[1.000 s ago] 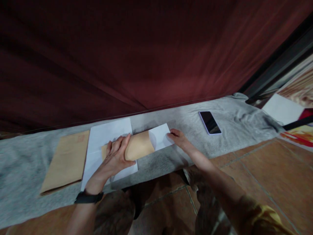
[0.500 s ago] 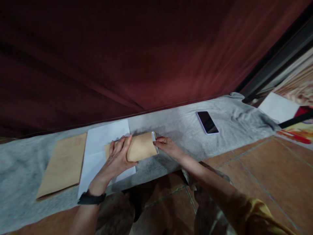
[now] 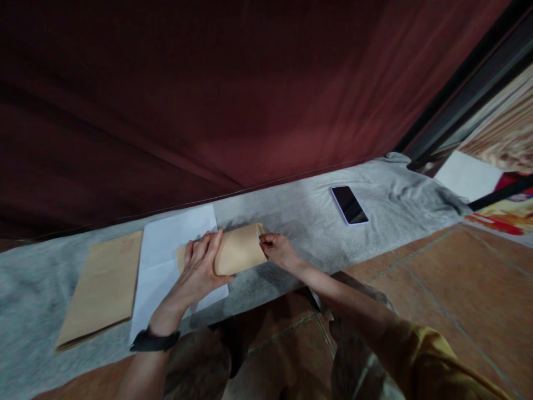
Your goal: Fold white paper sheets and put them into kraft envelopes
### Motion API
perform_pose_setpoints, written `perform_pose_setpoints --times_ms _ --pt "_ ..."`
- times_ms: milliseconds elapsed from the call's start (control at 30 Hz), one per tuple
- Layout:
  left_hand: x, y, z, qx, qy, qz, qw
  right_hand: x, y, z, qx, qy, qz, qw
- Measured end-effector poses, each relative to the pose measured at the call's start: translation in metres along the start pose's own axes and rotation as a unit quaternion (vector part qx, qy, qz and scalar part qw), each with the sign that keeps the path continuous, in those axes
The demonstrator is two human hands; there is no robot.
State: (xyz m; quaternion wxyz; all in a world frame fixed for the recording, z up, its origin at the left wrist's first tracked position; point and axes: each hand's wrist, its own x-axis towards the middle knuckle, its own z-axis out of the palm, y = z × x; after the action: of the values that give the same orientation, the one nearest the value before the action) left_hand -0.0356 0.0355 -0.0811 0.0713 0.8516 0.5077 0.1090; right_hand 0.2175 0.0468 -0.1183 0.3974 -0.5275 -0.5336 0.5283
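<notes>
A brown paper envelope (image 3: 240, 248) lies on the grey cloth, its open end facing right. My left hand (image 3: 200, 269) holds it down near its left end, with the thumb along the near edge and the fingers across the top. At the envelope's mouth, the bent fingers of my right hand (image 3: 280, 251) pinch a folded white paper (image 3: 259, 238). Only a sliver of that paper shows; the rest is inside. Under the envelope's left part lie white sheets (image 3: 160, 244). Left of them rests a stack of brown envelopes (image 3: 102, 283).
A phone (image 3: 350, 204) in a pale purple case lies to the right on the grey cloth (image 3: 300, 203). Behind the narrow surface hangs a dark red curtain (image 3: 250, 111). A tiled floor (image 3: 458, 300) shows in front.
The white paper has slid left, deeper into the envelope, pushed by my right hand. Less of it sticks out now. My left hand stays on the envelope.
</notes>
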Motion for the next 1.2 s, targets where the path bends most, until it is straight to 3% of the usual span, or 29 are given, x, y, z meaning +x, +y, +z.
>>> perform_pose_setpoints --times_ms 300,533,1033,1200 --pt "0.001 -0.002 0.0 -0.003 0.002 0.003 1.0 -0.007 -0.008 0.003 -0.022 0.083 -0.044 0.995" --pt "0.001 -0.003 0.002 -0.011 0.001 -0.001 1.0 -0.006 -0.007 0.004 -0.013 0.122 -0.03 0.992" --pt "0.0 -0.002 0.001 -0.007 -0.002 0.001 1.0 0.001 0.011 0.007 0.033 0.1 -0.003 0.994" --pt "0.002 0.001 -0.003 0.01 0.023 0.001 1.0 0.005 0.007 0.002 0.114 0.066 0.008 0.991"
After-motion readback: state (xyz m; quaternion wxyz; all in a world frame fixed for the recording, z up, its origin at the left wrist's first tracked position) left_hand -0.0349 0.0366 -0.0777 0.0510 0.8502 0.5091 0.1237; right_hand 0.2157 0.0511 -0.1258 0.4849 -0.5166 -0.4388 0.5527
